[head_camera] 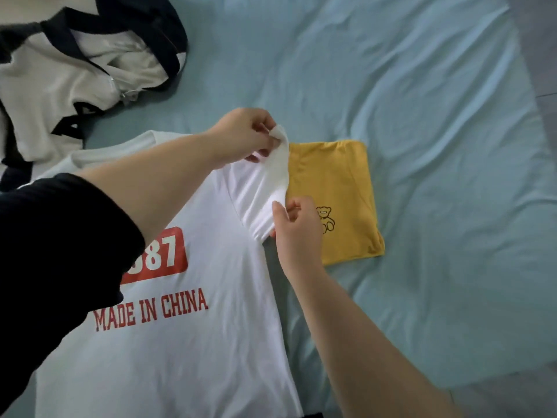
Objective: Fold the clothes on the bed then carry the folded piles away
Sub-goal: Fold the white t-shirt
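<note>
A white T-shirt point(193, 342) with red "MADE IN CHINA" print lies face up, spread flat on the bed. My left hand point(244, 134) pinches the upper end of its right sleeve and lifts it slightly. My right hand point(297, 227) pinches the same sleeve's lower edge near the armpit. Just right of the sleeve sits a folded yellow T-shirt point(337, 188) with a small bear print; my right hand covers part of it.
A cream and navy jacket point(60, 73) lies crumpled at the upper left. The light blue bedsheet point(437, 131) is wrinkled, and its right edge meets grey floor point(542, 55) at the far right.
</note>
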Demonstrator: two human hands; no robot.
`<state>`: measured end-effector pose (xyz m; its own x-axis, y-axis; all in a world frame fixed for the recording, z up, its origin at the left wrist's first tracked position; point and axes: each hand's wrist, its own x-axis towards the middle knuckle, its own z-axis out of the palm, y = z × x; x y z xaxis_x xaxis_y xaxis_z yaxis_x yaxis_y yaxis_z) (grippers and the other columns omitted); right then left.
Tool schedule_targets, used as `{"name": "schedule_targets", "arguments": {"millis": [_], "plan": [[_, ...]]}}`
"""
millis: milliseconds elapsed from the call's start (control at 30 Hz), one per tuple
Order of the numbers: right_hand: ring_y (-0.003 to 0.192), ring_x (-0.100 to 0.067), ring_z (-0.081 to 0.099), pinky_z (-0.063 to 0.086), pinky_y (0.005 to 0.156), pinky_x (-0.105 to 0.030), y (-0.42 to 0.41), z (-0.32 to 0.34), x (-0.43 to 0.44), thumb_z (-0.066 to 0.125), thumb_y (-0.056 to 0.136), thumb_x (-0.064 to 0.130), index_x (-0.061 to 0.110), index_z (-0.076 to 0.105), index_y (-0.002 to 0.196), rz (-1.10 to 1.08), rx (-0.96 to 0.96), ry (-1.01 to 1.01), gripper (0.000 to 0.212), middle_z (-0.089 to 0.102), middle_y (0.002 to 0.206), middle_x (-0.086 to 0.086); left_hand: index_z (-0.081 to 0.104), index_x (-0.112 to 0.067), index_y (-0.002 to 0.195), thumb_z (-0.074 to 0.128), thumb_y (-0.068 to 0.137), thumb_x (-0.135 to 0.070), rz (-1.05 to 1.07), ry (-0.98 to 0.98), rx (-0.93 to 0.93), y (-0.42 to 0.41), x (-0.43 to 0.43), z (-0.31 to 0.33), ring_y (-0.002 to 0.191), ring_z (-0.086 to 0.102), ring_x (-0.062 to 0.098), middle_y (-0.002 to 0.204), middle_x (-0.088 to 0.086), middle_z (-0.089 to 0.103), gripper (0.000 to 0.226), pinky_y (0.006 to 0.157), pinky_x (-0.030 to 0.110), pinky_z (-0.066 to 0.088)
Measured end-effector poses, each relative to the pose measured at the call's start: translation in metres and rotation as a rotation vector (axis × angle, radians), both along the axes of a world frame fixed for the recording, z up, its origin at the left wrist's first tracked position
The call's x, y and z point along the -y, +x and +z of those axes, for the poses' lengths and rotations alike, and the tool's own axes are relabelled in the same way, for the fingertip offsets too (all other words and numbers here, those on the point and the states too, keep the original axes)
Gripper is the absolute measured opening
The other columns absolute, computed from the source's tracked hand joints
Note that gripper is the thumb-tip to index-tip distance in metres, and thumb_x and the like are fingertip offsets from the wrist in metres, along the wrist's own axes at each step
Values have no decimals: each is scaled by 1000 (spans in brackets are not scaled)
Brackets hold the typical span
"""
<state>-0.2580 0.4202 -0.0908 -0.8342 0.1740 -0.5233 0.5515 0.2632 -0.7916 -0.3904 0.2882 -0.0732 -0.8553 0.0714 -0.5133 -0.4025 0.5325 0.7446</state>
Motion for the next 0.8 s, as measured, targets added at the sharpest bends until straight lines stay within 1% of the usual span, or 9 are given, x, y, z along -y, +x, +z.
{"name": "schedule_targets", "arguments": {"millis": [100,233,333,400,467,500,600,700,800], "plan": [[70,-24,61,46,62,-37,4,-10,-11,54,95,23,19,43,85,51,-26,82,15,55,72,0,66,-16,96,67,83,-13,-189,-100,-38,-2,-23,-3,72,59,7,97,0,67,13,72,14,51],[64,-15,48,33,56,-27,3,-27,-21,53,95,19,15,45,89,151,5,232,11,49,75,4,66,-16,112,56,86,-9,-102,-119,-51,9,-38,-19,97,62,17,114,1,65,28,92,28,50],[85,-20,55,36,72,-24,10,-27,-22,61,87,15,12,59,102,266,-323,531,16,58,99,-4,54,-25,130,50,92,-17,134,-232,-335,44,-17,-22,122,51,14,135,-1,52,38,101,17,35],[115,-27,53,36,96,-38,21,-28,-15,59,88,19,14,60,119,542,-536,616,32,58,126,-9,31,-35,145,41,97,-33,150,-485,-401,90,5,-29,141,27,17,153,-1,30,49,114,28,19],[144,-25,25,6,117,-45,33,-34,-14,46,98,29,23,41,144,923,-521,655,47,31,156,-6,-9,-45,147,27,96,-56,79,-692,-164,142,22,-39,148,-7,23,161,-3,-7,64,116,48,-4],[149,-21,7,-10,117,-45,36,-40,-19,36,102,36,29,25,151,1053,-450,694,51,12,162,-1,-25,-48,141,22,90,-69,56,-730,13,161,26,-47,146,-19,25,158,-4,-22,73,113,54,-10],[146,-13,-22,-24,112,-50,37,-59,-35,12,102,51,34,-14,151,1154,-314,885,58,-29,155,11,-48,-44,125,19,61,-94,-47,-735,294,183,28,-66,139,-32,35,149,2,-41,105,109,65,-7],[145,-15,-25,-26,110,-52,42,-61,-26,11,102,48,30,-25,146,1120,-261,987,59,-37,151,7,-54,-40,120,12,37,-102,-109,-718,333,178,29,-74,133,-39,39,138,3,-53,123,106,69,-8],[148,-19,-15,-22,113,-52,65,-50,-6,24,103,36,25,-8,152,1046,-305,943,60,-18,160,0,-51,-42,123,22,48,-99,-111,-687,267,185,34,-73,137,-36,36,147,3,-45,119,107,67,-6]]}}
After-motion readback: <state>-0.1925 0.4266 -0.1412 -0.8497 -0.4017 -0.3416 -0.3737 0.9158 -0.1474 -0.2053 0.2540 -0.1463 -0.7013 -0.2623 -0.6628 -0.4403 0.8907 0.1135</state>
